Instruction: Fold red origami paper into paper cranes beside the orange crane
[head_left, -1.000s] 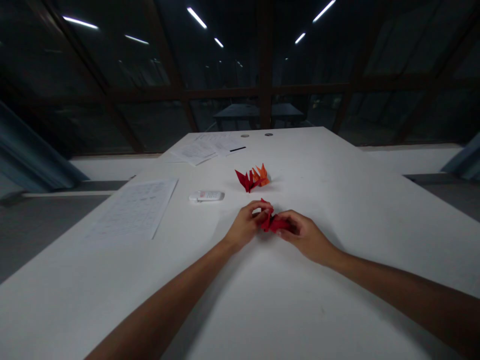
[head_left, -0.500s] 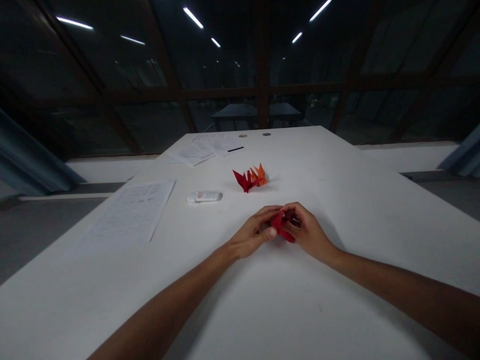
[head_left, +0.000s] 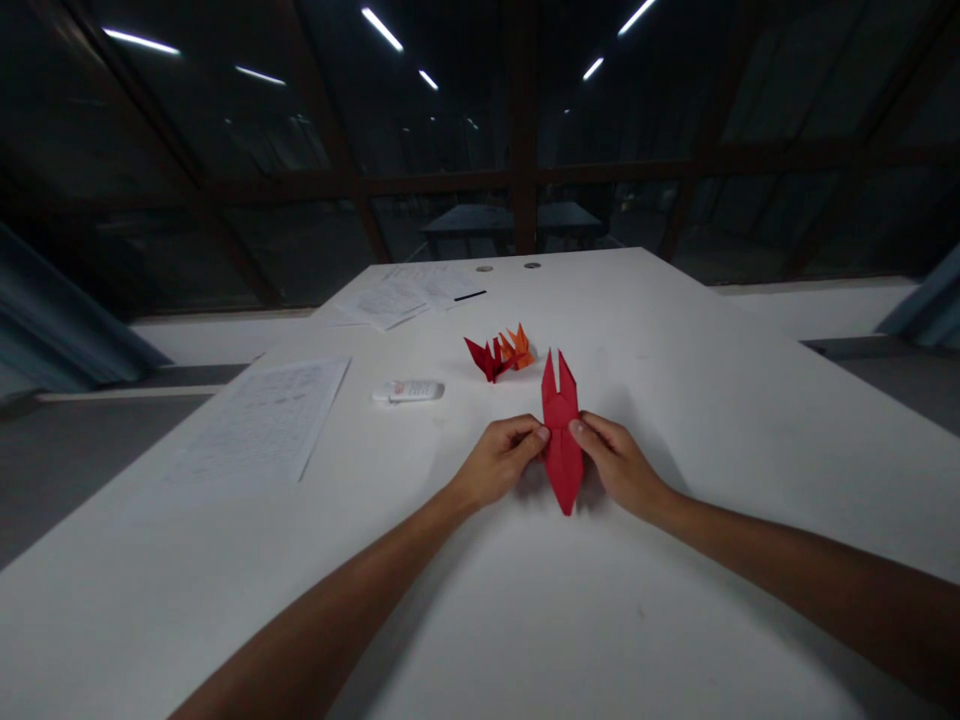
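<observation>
A folded red origami paper [head_left: 561, 450] is held up just above the white table [head_left: 480, 620]. Two narrow points with a slit between them make its far end, and its near end tapers to a blunt tip. My left hand [head_left: 501, 455] pinches its left edge, thumb on top. On the opposite edge my right hand [head_left: 619, 462] grips it the same way. The fingers beneath the paper are partly hidden. Beyond my hands a dark red paper crane [head_left: 491, 360] and an orange paper crane [head_left: 519, 346] stand close together.
Left of the cranes lies a white plastic dispenser [head_left: 409, 391] with printing on it. A written sheet [head_left: 262, 415] rests near the left edge. Further back are several papers [head_left: 397, 298], a black pen [head_left: 470, 295] and two round table inserts [head_left: 484, 268].
The red paper was bunched and mostly covered by my fingers. Now it is flattened lengthwise, its two points facing away, with a hand on each side edge.
</observation>
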